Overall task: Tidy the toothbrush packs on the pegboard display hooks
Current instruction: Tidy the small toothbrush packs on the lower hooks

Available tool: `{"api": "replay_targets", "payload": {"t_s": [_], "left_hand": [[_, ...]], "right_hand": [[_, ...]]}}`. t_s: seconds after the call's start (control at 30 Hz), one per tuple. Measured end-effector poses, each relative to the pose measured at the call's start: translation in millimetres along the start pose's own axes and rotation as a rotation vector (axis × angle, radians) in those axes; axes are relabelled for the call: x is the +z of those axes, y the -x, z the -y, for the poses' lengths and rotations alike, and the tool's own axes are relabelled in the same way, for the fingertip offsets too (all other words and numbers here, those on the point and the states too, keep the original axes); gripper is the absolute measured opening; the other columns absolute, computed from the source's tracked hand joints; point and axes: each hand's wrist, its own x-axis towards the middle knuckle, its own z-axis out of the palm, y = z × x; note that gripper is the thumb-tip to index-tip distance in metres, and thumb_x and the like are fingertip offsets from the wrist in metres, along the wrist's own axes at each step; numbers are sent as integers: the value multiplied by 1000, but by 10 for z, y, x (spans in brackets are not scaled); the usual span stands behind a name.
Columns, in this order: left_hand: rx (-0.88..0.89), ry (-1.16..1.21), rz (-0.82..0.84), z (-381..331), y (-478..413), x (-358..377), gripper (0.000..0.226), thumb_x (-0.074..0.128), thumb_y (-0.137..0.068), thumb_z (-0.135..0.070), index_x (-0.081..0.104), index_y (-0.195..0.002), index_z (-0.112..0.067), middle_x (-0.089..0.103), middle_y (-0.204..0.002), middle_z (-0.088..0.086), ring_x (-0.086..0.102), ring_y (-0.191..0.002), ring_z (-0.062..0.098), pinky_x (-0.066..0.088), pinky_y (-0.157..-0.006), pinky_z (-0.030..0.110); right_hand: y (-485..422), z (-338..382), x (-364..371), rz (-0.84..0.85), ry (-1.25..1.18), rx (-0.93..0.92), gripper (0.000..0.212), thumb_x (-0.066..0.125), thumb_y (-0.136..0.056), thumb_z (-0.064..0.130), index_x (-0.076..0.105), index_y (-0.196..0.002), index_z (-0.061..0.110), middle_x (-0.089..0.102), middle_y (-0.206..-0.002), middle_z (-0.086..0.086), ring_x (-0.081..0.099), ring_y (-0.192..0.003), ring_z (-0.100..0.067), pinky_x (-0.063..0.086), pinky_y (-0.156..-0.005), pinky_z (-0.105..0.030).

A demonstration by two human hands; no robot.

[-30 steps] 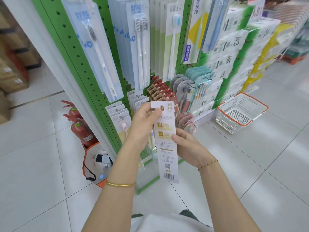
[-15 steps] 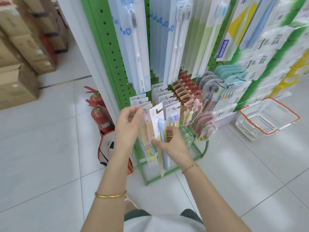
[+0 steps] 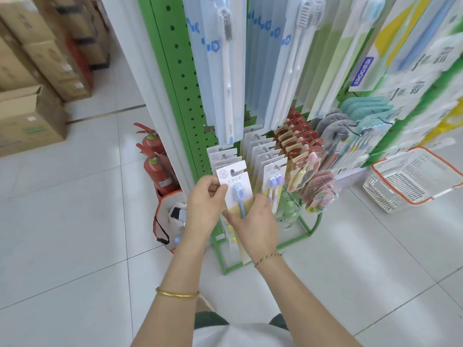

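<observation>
Gripped from two sides, one toothbrush pack (image 3: 234, 189) is being held at the front of a hook (image 3: 233, 171) low on the left of the green pegboard (image 3: 185, 78). Its left edge is being pinched between the thumb and curled fingers of the left hand (image 3: 204, 209). Its lower part is being clasped by the right hand (image 3: 258, 222), with the thumb lying across the card and the fingers curling round the right edge. Neither hand is being left slack.

The hook's tip is showing through the punched hole at the card's top, so the pack appears to be threaded on. How far back it is sitting cannot be told.

A straight, level push is being called for, by this reading. The card is best slid back along the wire to meet the packs behind (image 3: 220, 156), with the top tab kept flat so the hole is not being torn. The lower end is likely to swing, so it is worth steadying until the pack is hanging plumb and facing forward, matching the neighbouring row (image 3: 274, 179).

The pack is presenting as a thin white card with a notched hanging tab. A round grey logo is printed at top left, with a line of print beside it and a yellow band lower down. One small brush with a blue head and blue handle is being carried on its front. It looks light and easily bent.
</observation>
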Motion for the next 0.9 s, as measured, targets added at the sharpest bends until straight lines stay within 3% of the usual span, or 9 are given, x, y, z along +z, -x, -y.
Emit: {"api": "replay_targets", "payload": {"t_s": [0.3,0.5,0.57,0.7,0.9], "left_hand": [[24,-132,19,72,-181,2,9,57,-92,-9,57,-83,-9,52,-71,-9,47,-64,0,37,-57,5],[37,-176,-10,127,-333,16,9,57,-92,-11,59,-85,-6,52,-70,-9,47,-64,3,37,-58,10],[32,-188,-17,139,-371,24,9,57,-92,-12,59,-86,-6,52,-69,-10,47,-66,9,37,-58,13],[33,-202,-21,167,-410,31,11,57,-91,-12,58,-82,-8,52,-68,-8,50,-73,17,44,-68,32],[79,-222,-19,198,-376,18,12,57,-91,-12,58,-81,-5,59,-75,4,56,-77,23,46,-68,35]], "right_hand": [[-201,66,263,21,-85,55,59,72,-77,47,41,-110,9,51,-112,-6,56,-95,-28,47,-70,-36],[-347,137,404,-19,-77,43,55,71,-78,43,42,-108,7,52,-110,-9,51,-102,-27,42,-69,-35],[-390,163,438,-22,-61,58,55,71,-78,44,41,-107,7,53,-110,-9,53,-98,-28,42,-68,-35],[-421,198,488,-26,-78,80,57,71,-78,43,41,-108,5,51,-112,-11,55,-98,-32,43,-69,-36],[-358,188,529,-16,-135,101,61,71,-79,42,39,-113,3,46,-117,-12,54,-100,-32,33,-64,-30]]}}
